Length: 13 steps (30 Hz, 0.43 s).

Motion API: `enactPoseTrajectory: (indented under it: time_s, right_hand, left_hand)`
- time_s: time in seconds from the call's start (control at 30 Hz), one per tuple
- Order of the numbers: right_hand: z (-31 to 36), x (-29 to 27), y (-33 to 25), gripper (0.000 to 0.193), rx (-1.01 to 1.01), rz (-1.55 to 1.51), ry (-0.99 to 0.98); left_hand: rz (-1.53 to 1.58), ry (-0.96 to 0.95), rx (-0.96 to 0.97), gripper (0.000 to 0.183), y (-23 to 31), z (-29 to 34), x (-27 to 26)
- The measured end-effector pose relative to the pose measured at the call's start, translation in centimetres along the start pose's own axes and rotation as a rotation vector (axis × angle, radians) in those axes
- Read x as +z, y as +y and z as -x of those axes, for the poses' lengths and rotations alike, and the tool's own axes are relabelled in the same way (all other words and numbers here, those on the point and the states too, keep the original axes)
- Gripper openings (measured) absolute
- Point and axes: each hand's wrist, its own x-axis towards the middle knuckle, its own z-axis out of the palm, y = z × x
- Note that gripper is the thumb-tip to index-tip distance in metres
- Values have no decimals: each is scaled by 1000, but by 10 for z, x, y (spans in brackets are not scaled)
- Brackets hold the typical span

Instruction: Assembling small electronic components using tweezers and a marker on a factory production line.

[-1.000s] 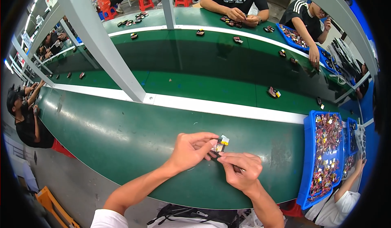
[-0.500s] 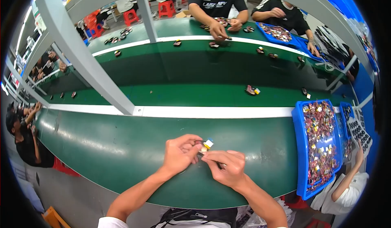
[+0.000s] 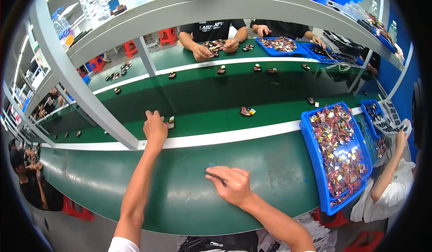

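My left hand [image 3: 155,129] is stretched out over the far green belt, just past the white rail, fingers bent downward. By its thumb side shows a small wired electronic part [image 3: 170,122] with a white and yellow tag, partly hidden by the hand. The thumb and the grip itself are out of sight behind the hand. My right hand [image 3: 234,184] stays above the near green worktop [image 3: 189,198], closed around dark tweezers [image 3: 216,177] that point up and to the left. Nothing shows between the tweezer tips.
A blue tray [image 3: 310,151] heaped with small wired parts stands at the right. More parts [image 3: 247,111] lie spaced along the belt [image 3: 207,119]. A grey frame post [image 3: 94,99] slants up at the left, close to my left arm. Co-workers sit across and at both sides.
My left hand has left my right hand and reached forward and left over the belt with the tagged part. My right hand keeps the tweezers. The view has tilted up.
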Motion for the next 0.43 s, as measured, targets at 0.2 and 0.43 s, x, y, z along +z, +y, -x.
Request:
enactPoseTrajectory:
  time_s: [0.2,0.43]
  right_hand:
    - [4,1,-4,15,-48,-21,-70]
    - [7,4,6,16,-19,-13,-103]
  left_hand:
    - [655,-343,169,18,79,-1,28]
    - [838,-673,48,24,184,-3,69]
